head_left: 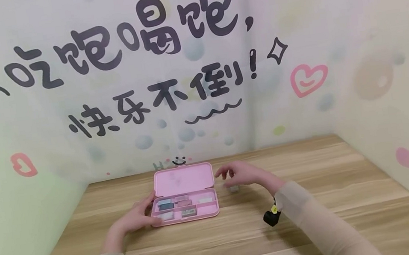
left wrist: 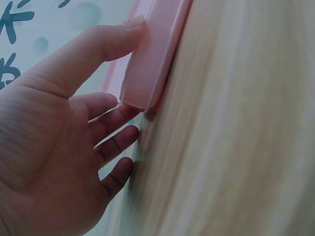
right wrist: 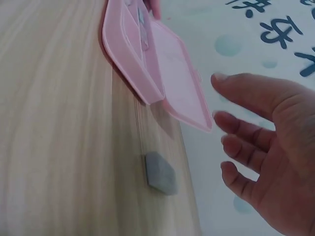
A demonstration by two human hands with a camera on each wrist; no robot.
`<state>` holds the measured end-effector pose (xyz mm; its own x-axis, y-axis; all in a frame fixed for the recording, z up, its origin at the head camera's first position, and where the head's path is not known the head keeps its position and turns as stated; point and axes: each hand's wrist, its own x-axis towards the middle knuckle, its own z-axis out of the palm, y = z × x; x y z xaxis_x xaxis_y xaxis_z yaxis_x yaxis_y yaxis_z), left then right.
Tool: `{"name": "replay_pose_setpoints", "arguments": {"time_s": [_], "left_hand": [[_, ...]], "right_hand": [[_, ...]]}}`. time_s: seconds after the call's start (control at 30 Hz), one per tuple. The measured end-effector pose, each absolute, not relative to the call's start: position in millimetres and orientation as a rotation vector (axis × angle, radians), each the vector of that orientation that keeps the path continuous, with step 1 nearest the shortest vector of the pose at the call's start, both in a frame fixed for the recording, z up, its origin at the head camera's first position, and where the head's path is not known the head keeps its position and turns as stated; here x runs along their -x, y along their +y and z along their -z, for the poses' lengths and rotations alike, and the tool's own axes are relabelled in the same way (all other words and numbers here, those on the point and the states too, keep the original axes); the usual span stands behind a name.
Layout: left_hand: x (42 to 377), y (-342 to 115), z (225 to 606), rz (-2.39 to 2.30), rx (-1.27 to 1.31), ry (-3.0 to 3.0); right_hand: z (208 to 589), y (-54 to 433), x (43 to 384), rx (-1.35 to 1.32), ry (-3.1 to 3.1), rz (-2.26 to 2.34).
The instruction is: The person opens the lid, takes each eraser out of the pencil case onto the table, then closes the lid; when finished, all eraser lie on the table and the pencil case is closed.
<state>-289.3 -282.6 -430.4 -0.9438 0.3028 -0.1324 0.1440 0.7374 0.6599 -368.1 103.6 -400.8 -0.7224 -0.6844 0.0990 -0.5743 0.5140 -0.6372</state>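
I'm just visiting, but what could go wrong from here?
The right hand hovers near the loose grey block without gripping it, so a careless brush might knock it away. The left hand holds the left end of the pink case; a push there could slide it and jostle the small blocks inside.

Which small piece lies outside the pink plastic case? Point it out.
The small grey angular piece, alone on the wood-grain table right of the pink plastic case; the other pieces lie inside it.

Beige sleeves (head_left: pixel 327 220), black wrist cameras (head_left: pixel 271 218)
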Motion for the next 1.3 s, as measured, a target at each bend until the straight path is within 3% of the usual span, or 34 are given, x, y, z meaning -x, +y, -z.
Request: {"name": "replay_pose_setpoints", "arguments": {"time_s": [0.67, 1.3], "left_hand": [[291, -282, 431, -0.988, -0.36, 2.721], [291, -283, 432, -0.986, -0.343, 2.72]], "right_hand": [[396, 48, 381, 1.308, 2.417, 0.671], [401, 38, 380, 1.181, 2.381, 0.565]]}}
